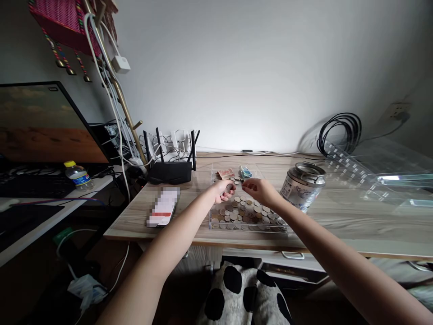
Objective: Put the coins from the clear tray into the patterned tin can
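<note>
My left hand is turned palm up over a clear plastic tray, its fingers curled around what look like coins. Just to its right, my right hand is held with thumb and fingertips pressed together; whatever it may pinch is too small to make out. Below both hands, many loose silver and brass-coloured coins cover the near part of the clear tray. At the tray's far side lie a crumpled reddish banknote and a folded blue-green banknote, with a few coins near them.
A silver metal can stands right of the tray, near my right forearm. To the left are a phone and a black router. Clear plastic boxes and a coiled black cable occupy the right side.
</note>
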Tool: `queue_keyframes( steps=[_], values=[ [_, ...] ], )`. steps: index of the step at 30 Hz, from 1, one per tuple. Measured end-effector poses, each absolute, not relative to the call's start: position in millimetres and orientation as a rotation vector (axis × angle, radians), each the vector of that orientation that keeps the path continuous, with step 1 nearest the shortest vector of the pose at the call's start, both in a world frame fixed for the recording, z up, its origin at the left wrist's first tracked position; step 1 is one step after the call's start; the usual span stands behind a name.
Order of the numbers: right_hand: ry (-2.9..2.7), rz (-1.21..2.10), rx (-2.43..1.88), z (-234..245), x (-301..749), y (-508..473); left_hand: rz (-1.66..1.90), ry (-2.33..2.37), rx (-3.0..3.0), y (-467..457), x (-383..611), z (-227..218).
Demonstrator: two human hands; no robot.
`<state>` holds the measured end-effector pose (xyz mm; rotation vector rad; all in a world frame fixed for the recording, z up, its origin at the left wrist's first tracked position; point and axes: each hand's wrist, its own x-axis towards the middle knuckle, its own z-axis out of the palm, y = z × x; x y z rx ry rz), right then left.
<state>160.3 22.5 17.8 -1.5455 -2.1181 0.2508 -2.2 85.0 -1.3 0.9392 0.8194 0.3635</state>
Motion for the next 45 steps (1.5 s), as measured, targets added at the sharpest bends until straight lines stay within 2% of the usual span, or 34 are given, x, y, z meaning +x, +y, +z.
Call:
queue_keyframes(
  steps=[12,19,22,24,28,34,38,42,45],
  values=[
    [-2.043,0.351,-1.467,9.2,143.4,32.8,0.231,0.700,1.033,73.6,-0.1,4.5],
    [-1.709,-0.110,-1.447,54.1,173.6,-6.1,0.466,0.753,0.804,76.3,-3.7,7.1],
    [-1.513,-0.487,-1.672,83.3,216.0,-21.5,0.603,0.746,0.634,79.8,-4.9,7.6],
    [-1.497,-0.568,-1.906,97.6,246.7,-25.1,0.676,0.731,0.566,81.2,-5.0,8.5],
    [-1.700,-0.358,-2.143,110.8,287.1,-18.1,0.634,0.736,0.627,78.6,-3.2,10.2],
    [-1.819,-0.298,-2.158,116.7,288.9,-9.3,0.599,0.722,0.712,74.2,-2.9,10.5],
    [-1.608,-0.534,-1.913,105.9,245.8,-23.2,0.762,0.656,0.575,77.4,-5.7,13.3],
    [-2.025,-0.273,-1.571,75.7,172.3,-29.4,0.725,0.695,0.525,75.6,-4.5,14.2],
    [-2.265,-0.226,-1.464,55.8,127.4,-21.1,0.640,0.777,0.607,71.2,-0.7,12.7]
  ],
)
